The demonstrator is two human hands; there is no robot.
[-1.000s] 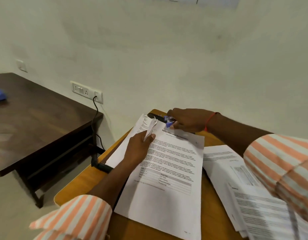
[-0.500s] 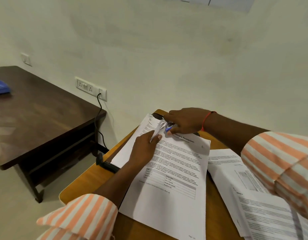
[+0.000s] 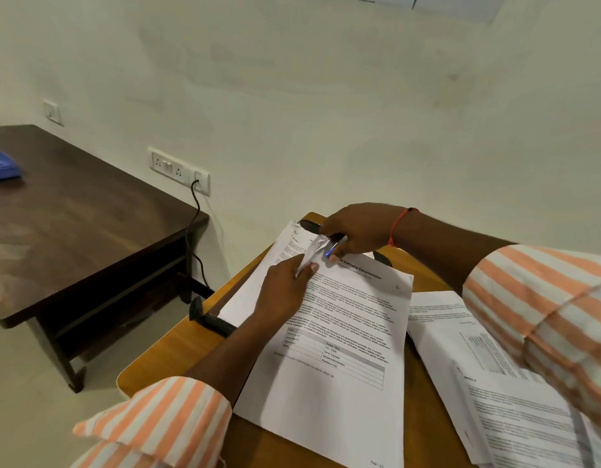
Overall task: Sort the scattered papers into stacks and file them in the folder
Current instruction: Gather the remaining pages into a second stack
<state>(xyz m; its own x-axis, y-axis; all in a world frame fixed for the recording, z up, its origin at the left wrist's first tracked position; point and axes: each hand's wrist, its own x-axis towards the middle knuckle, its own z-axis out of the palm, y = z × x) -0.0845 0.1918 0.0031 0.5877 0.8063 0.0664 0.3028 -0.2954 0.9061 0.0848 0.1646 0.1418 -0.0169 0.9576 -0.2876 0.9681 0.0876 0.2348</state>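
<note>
A stack of printed papers (image 3: 339, 336) lies on a black folder (image 3: 211, 320) on the orange-brown desk. My left hand (image 3: 285, 290) rests on the stack and pinches the folded-up top corner of the sheets (image 3: 312, 251) between thumb and fingers. My right hand (image 3: 356, 231) reaches in from the right at the top edge and grips a small blue and silver object (image 3: 333, 249), perhaps a clip or stapler, right against that corner. More printed sheets (image 3: 488, 380) lie in loose piles at the right, partly under my right sleeve.
The small orange-brown desk (image 3: 164, 359) stands against a pale wall. To the left is a dark wooden table (image 3: 79, 228) with a blue object (image 3: 1, 167) on it. A black cable (image 3: 191, 231) hangs from a wall socket (image 3: 177, 170) between them.
My right hand has brought the blue object closer to the folded corner held by my left hand. The camera has shifted slightly; the papers stay in place.
</note>
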